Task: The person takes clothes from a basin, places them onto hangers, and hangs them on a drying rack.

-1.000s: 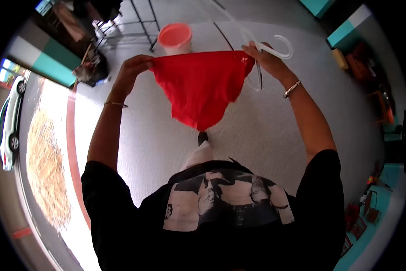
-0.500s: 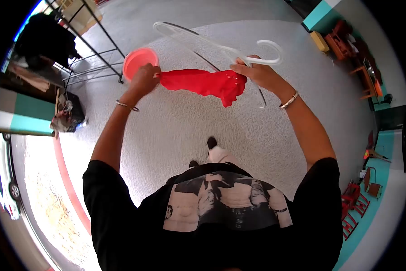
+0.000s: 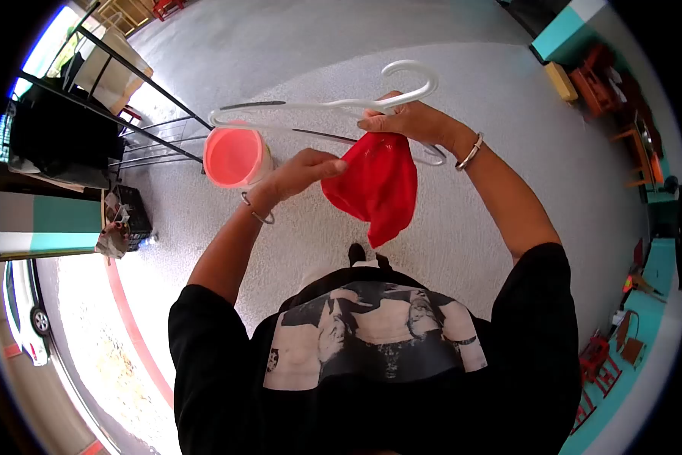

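Observation:
A red cloth (image 3: 375, 186) hangs bunched from my right hand (image 3: 408, 121), whose fingers are closed on its top edge. The same hand also holds a white hanger (image 3: 318, 105); its hook curves up above the fingers and its long bar reaches left past the bucket. My left hand (image 3: 304, 173) is at the cloth's left side, thumb and fingers together against the edge. Whether it pinches the fabric is partly hidden.
A pink bucket (image 3: 233, 157) stands on the floor beyond my left hand. Behind it is a black metal rack (image 3: 147, 81) with dark clothes. A black crate (image 3: 132, 216) sits at the left. Red chairs (image 3: 599, 368) are at the lower right.
The cloth was stretched wide between both hands and now hangs gathered under my right hand. My left hand has come inward. The hanger has swung across to lie nearly level above the cloth.

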Demonstrator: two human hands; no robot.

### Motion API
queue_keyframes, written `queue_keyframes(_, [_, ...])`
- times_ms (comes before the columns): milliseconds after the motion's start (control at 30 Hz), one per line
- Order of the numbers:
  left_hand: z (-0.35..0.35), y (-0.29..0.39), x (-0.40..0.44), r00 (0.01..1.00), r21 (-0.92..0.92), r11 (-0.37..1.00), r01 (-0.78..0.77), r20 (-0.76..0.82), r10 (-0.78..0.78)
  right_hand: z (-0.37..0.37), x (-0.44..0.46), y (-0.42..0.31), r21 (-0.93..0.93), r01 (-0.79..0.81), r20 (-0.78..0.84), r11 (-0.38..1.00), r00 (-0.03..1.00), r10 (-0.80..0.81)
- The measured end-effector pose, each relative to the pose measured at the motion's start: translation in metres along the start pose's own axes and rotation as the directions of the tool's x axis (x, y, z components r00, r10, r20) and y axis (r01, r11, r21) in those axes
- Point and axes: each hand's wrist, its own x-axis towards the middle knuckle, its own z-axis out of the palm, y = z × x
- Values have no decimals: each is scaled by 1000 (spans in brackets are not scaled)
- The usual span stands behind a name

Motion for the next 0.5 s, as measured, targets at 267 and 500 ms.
queue_keyframes(267, [-73, -58, 53, 987, 371, 917, 147, -110, -114, -57, 93, 8, -22, 112, 6, 994, 994, -111])
queue_keyframes(500, [-200, -107, 109, 944, 419, 897, 143, -330, 4, -131, 220, 35, -90, 155, 42, 984, 988, -152])
